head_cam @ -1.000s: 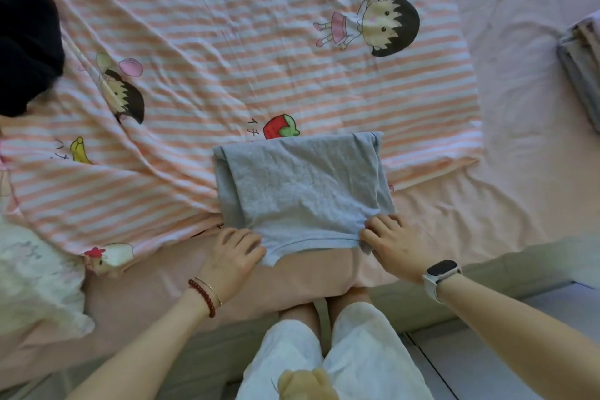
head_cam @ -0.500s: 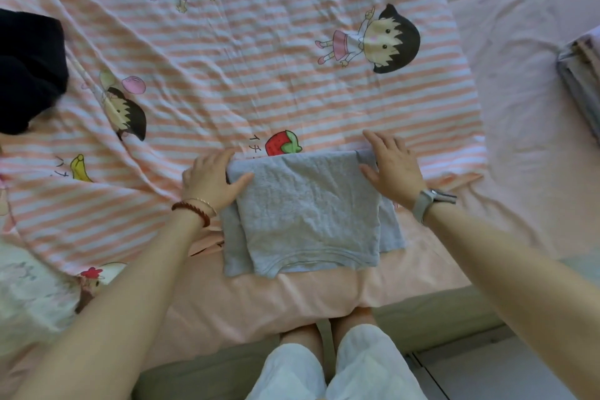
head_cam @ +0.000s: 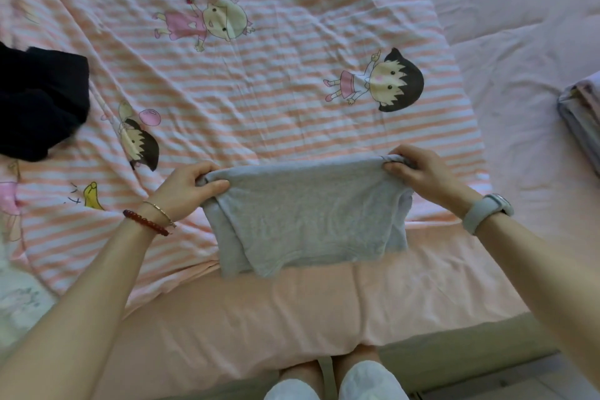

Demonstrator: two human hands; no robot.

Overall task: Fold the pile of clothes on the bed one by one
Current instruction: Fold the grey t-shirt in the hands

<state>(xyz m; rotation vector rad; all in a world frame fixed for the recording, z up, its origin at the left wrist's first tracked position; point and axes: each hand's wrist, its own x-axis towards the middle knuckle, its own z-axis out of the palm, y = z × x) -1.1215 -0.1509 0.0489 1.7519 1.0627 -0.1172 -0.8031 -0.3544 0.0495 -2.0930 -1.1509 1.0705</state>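
One grey garment [head_cam: 308, 214], already folded into a rough rectangle of several layers, is lying near the front edge of the bed [head_cam: 292, 318], half on the striped cartoon sheet [head_cam: 259, 101] and half on the plain pink cover beneath it. Two hands are working on it. The left hand [head_cam: 186, 187] is pinching the far left corner, its fingers [head_cam: 214, 186] clamped on the cloth with the thumb on top. The right hand [head_cam: 418, 172] is gripping the far right corner, its fingers closed around a bunched bit of the fabric. The far edge of the garment is stretching straight between the two hands, while its near edge is resting on the bed.

Two bracelets are sitting on the left wrist: one of dark red beads [head_cam: 146, 222] and one thin gold band [head_cam: 160, 209]. One pale watch [head_cam: 487, 209] is strapped to the right wrist. One dark garment [head_cam: 39, 101] is lying in a heap at the left side of the bed, well apart from the grey one. One stack of folded cloth [head_cam: 581, 120] is showing at the right edge.
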